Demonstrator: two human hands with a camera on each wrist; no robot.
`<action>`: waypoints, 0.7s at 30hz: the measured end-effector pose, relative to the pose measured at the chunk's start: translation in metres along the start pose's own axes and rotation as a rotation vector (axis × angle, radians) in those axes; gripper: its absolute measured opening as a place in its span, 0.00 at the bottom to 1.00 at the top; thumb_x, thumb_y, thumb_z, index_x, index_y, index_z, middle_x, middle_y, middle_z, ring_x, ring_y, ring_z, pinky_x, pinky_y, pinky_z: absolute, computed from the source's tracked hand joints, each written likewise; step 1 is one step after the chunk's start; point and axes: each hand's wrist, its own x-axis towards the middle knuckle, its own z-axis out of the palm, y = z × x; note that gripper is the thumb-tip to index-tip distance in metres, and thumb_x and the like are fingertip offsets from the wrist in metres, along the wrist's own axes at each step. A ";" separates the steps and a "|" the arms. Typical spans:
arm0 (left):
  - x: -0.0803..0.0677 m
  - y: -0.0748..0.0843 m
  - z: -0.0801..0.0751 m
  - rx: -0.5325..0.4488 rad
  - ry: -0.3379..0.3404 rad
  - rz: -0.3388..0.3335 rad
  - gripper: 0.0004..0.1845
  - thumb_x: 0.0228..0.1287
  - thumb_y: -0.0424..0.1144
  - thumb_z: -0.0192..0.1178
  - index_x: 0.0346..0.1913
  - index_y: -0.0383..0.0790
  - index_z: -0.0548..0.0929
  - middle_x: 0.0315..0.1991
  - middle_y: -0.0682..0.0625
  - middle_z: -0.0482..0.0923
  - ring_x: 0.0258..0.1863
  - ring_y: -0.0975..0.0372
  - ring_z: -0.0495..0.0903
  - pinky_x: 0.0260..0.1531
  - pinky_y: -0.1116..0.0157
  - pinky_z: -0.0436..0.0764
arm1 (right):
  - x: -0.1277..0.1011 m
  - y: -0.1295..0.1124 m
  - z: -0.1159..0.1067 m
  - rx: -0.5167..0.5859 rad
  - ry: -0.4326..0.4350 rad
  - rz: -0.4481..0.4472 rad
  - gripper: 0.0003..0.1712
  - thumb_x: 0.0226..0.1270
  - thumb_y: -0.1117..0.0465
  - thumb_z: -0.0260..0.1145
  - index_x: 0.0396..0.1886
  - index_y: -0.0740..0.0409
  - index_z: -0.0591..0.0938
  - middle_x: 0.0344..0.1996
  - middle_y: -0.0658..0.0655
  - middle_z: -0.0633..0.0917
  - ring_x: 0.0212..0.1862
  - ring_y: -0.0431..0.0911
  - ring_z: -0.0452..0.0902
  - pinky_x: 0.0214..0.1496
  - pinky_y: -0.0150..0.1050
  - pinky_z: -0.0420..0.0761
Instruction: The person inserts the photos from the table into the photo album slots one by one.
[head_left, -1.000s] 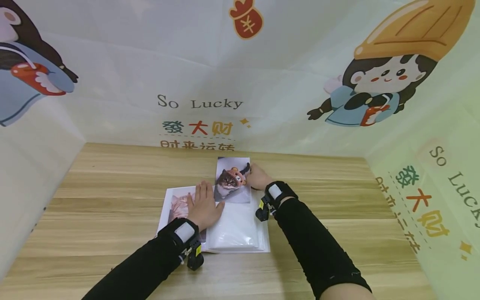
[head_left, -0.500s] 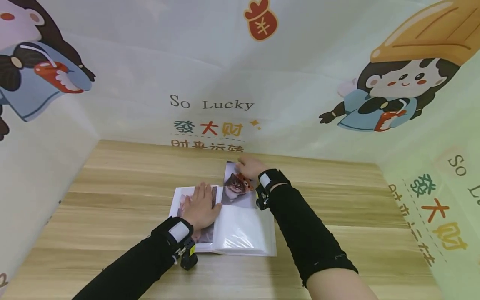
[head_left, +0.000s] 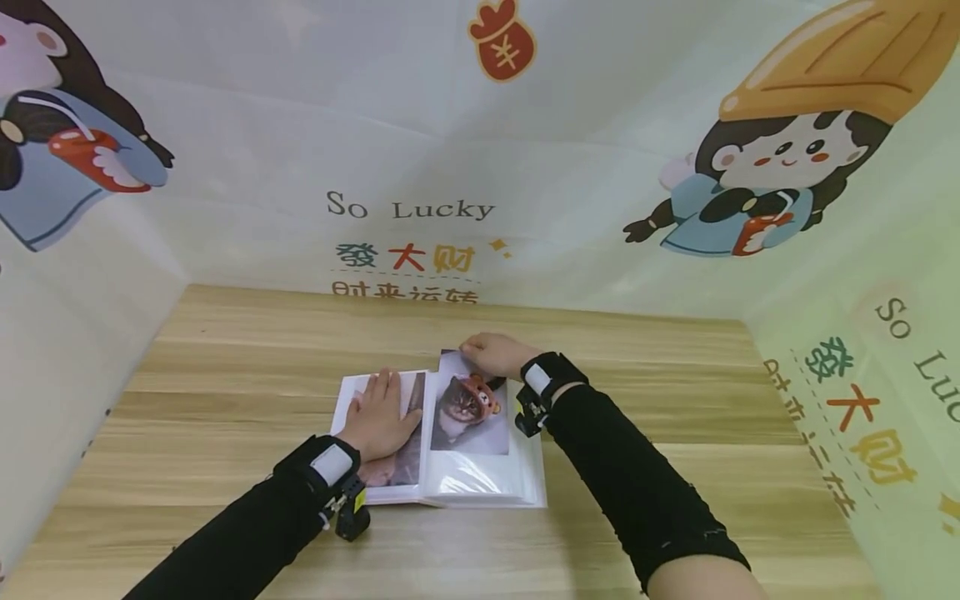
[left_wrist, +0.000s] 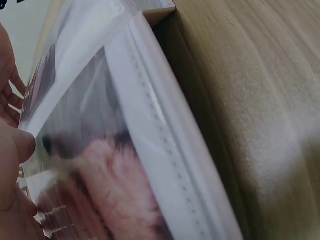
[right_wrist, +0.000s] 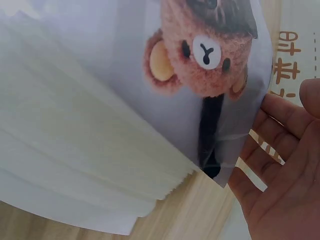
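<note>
A photo album [head_left: 525,492] lies spread on the wooden table. My left hand [head_left: 378,417] rests on its left page, fingers extended over a pink-toned picture [head_left: 401,467] in a clear sleeve. On the right page, a photo of a cat in a bear hat [head_left: 468,417] is partly inside the clear pocket [head_left: 480,479], its upper end sticking out past the album. My right hand [head_left: 498,354] touches the photo's top edge. In the right wrist view its fingers [right_wrist: 280,140] reach behind that edge, fingertips hidden, with the thumb [right_wrist: 310,97] apart from the photo.
Several loose page edges [right_wrist: 90,165] fan out under the photo in the right wrist view. A printed cloth backdrop [head_left: 247,208] with cartoon figures and lettering encloses the back and sides of the table [head_left: 225,350].
The cat photo has slid down toward me, deeper into the right page's pocket. My right hand has shifted from its right side to its top edge and moved down with it.
</note>
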 end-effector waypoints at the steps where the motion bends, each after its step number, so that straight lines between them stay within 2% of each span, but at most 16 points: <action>1: -0.001 -0.001 -0.001 -0.005 0.001 -0.002 0.41 0.73 0.43 0.49 0.75 0.18 0.47 0.77 0.25 0.40 0.78 0.35 0.40 0.71 0.32 0.44 | -0.004 -0.001 0.000 -0.005 -0.007 -0.013 0.25 0.82 0.56 0.46 0.66 0.66 0.76 0.64 0.64 0.78 0.69 0.56 0.71 0.73 0.46 0.67; 6: -0.003 -0.007 -0.002 -0.041 0.008 -0.003 0.40 0.73 0.43 0.49 0.75 0.18 0.46 0.77 0.24 0.38 0.77 0.34 0.38 0.71 0.31 0.43 | -0.012 -0.001 0.006 -0.009 -0.041 -0.060 0.24 0.82 0.58 0.46 0.66 0.67 0.75 0.64 0.65 0.78 0.68 0.56 0.71 0.72 0.47 0.68; 13: -0.003 -0.019 -0.001 -0.070 0.029 -0.005 0.42 0.73 0.45 0.49 0.74 0.16 0.46 0.76 0.22 0.38 0.77 0.33 0.38 0.70 0.31 0.44 | -0.022 -0.004 0.014 0.000 -0.089 -0.081 0.24 0.81 0.59 0.47 0.67 0.65 0.75 0.65 0.64 0.78 0.68 0.54 0.71 0.72 0.48 0.68; 16: -0.006 -0.019 -0.004 -0.060 0.030 -0.018 0.41 0.72 0.42 0.48 0.73 0.14 0.46 0.76 0.22 0.38 0.76 0.32 0.38 0.70 0.32 0.47 | -0.028 -0.004 0.016 -0.031 -0.080 -0.125 0.23 0.81 0.61 0.48 0.67 0.66 0.75 0.65 0.64 0.78 0.68 0.54 0.71 0.72 0.47 0.68; 21: -0.007 -0.022 -0.005 -0.028 0.046 -0.013 0.40 0.71 0.41 0.47 0.70 0.10 0.46 0.74 0.18 0.39 0.75 0.29 0.40 0.72 0.35 0.48 | -0.036 -0.004 0.020 -0.052 -0.056 -0.203 0.22 0.78 0.64 0.50 0.66 0.68 0.75 0.59 0.64 0.81 0.62 0.54 0.76 0.70 0.47 0.71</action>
